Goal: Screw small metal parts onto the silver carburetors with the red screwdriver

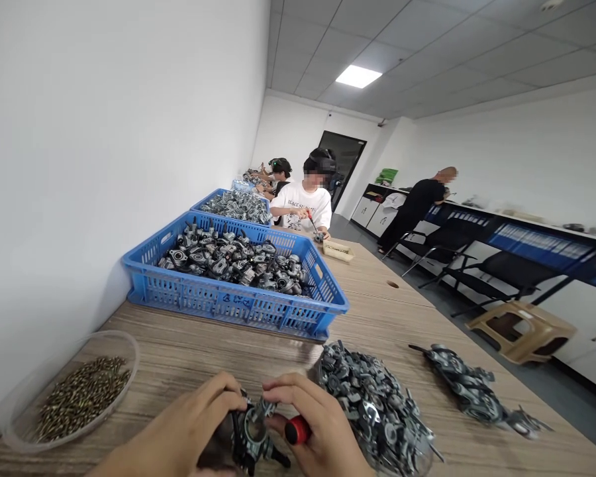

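At the bottom edge my left hand (189, 424) is closed around a dark metal carburetor-like part (252, 434) held just above the wooden table (377, 291). My right hand (318, 424) is wrapped round a screwdriver with a red and black handle (297, 431), its tip at the top of the part. The part's lower half is cut off by the frame. A clear bowl of small brass screws (79, 394) sits to the left of my hands. A clear container heaped with grey metal pieces (372, 404) is right beside my right hand.
A blue plastic crate (228, 301) full of metal parts stands behind my hands, a second crate (236, 205) farther back. A small group of assembled parts (469, 387) lies at the right. Other seated people work further along the table; one person stands by the counter. Chairs and a stool (521, 328) stand at the right.
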Tool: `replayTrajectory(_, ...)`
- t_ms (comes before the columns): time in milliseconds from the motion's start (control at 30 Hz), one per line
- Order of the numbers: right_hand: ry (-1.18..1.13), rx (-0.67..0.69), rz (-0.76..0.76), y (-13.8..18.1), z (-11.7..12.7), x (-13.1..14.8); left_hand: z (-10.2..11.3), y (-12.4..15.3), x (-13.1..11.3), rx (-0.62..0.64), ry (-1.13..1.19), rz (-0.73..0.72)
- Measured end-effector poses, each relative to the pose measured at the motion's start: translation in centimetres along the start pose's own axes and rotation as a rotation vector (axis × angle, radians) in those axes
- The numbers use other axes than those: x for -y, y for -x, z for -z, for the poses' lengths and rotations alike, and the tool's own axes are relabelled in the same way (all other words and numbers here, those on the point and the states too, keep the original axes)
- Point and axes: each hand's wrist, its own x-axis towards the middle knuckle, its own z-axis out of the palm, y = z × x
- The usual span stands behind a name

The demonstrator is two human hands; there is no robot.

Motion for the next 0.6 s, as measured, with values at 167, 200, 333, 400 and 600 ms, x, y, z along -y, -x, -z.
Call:
replayTrajectory(167,-0.104,0.048,-0.029,-0.3,-0.3,0.0,-0.5,0.2,-0.1,-0.031,0.109,0.062)
replayTrajectory(200,-0.109,0.043,-0.033,-0.4,-0.3,-0.1,-0.8,0.2,0.1,-0.034,0.126,0.086)
replayTrajectory(333,-0.108,0.034,-0.056,-0.5,-0.5,-0.3,-2.2,0.2,0.5,-0.061,0.214,0.214)
replayTrajectory(400,-0.115,0.041,-0.059,-0.6,-0.4,-0.2,-2.9,0.0,0.5,-0.092,0.246,0.232)
replayTrajectory(600,-0.144,0.064,-0.048,-0.8,-0.1,0.4,-3.9,-0.2,1.0,-0.15,0.289,0.222)
